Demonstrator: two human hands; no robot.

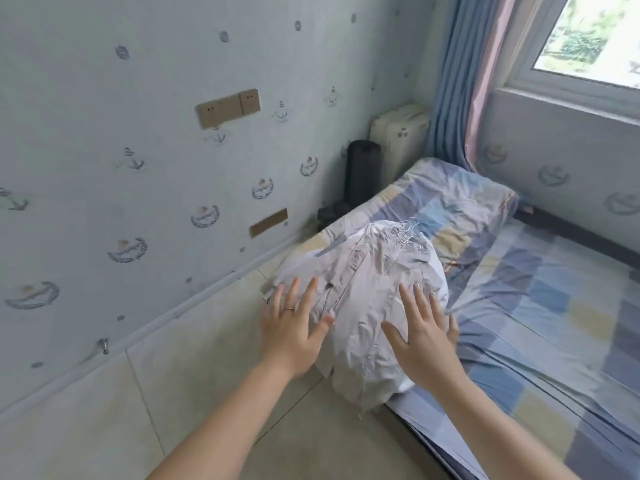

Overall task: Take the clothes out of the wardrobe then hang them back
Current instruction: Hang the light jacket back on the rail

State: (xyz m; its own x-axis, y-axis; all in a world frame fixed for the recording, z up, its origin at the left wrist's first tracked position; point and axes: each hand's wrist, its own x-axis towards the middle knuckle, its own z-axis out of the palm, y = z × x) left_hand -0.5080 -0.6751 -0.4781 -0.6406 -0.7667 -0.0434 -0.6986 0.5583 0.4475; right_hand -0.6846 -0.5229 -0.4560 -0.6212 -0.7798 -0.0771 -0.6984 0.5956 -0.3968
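Observation:
A pile of white clothes (pixel 367 292) lies on the near edge of the bed (pixel 540 306), with several thin wire hanger hooks (pixel 408 233) sticking out at its far end. My left hand (pixel 291 327) is spread flat with straight fingers at the pile's left side, a ring on one finger. Over the pile's right part my right hand (pixel 422 327) is also flat with spread fingers. Neither hand grips anything. The wardrobe is out of view.
The bed has a blue, grey and yellow checked sheet and a pillow (pixel 460 192) at its far end. A tiled floor strip (pixel 194 386) runs between bed and papered wall. A black roll (pixel 363 171) and a white appliance (pixel 398 133) stand in the corner by the curtain (pixel 460 81).

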